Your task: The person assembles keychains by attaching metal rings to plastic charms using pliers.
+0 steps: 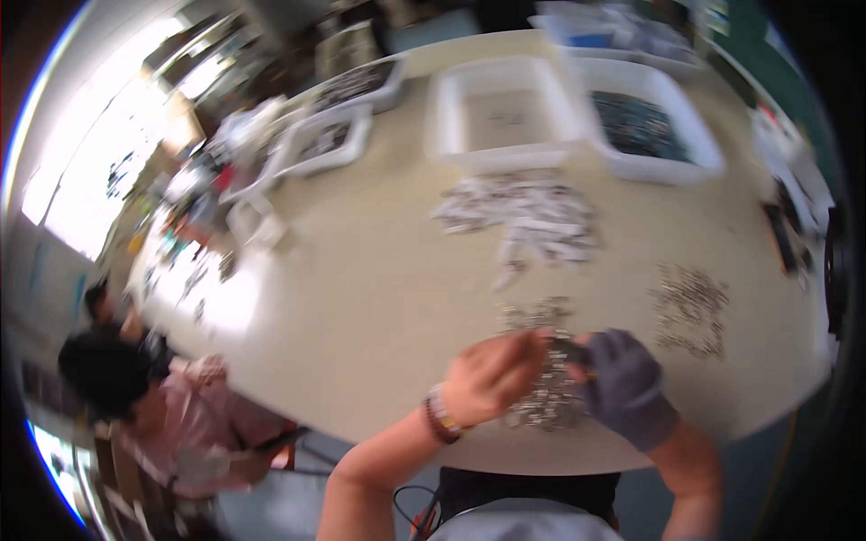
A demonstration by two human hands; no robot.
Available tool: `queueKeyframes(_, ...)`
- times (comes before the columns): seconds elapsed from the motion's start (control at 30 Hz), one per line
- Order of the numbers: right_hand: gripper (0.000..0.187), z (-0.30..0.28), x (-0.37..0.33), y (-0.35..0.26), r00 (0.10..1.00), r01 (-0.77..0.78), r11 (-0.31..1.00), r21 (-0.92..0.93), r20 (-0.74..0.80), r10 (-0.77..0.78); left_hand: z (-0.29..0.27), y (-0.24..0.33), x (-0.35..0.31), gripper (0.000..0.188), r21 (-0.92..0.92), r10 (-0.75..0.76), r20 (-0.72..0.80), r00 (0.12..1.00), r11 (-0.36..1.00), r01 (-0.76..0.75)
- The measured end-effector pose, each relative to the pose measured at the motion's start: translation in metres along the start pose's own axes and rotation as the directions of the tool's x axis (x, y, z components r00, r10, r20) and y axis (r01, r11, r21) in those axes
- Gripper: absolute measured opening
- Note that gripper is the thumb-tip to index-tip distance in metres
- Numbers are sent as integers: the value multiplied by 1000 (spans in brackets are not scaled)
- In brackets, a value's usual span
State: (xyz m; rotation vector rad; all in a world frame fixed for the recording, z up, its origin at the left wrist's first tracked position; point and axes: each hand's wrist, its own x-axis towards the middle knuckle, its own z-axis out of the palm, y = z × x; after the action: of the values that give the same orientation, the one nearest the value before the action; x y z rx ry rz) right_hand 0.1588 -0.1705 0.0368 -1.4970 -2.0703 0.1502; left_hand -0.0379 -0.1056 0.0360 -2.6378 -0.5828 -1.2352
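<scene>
Both hands come together over a pile of small shiny metal parts (550,410) near the table's front edge. My left hand (496,374), bare with bracelets at the wrist, is closed in a pinch; what its fingertips hold is too small and blurred to name. My right hand (624,383) wears a grey fingerless-looking glove and is closed too. Between the two hands shows a small dark piece (566,350), its kind unclear, seemingly gripped by the right fingers. Just beyond lies a heap of white strip-like pieces (532,215). A second pile of small metal parts (690,309) lies to the right.
At the back of the table (361,270) stand a white bin (505,160) with a few bits inside, another with dark teal parts (636,126), and smaller trays (329,144) at the left. A dark tool-like object (778,236) lies by the right edge. People (180,415) sit at the left.
</scene>
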Motion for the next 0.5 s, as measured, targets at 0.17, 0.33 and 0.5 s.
queueKeyframes(0.17, 22, -3, -11, -3, 996, -44, 999, 22, 74, 43, 7, 6, -2, 27, -151, -65, -64, 996, 987, 55)
queueKeyframes(0.33, 20, -2, 1, -18, 969, -211, 957, 200, 169, 178, 2, 0, -7, 35, -103, -45, -44, 998, 994, 40)
queueKeyframes(0.5, 15, 5, -2, -18, 969, -234, 937, 258, 135, 205, 4, 1, -7, 38, -1, -18, -28, 999, 1000, 18)
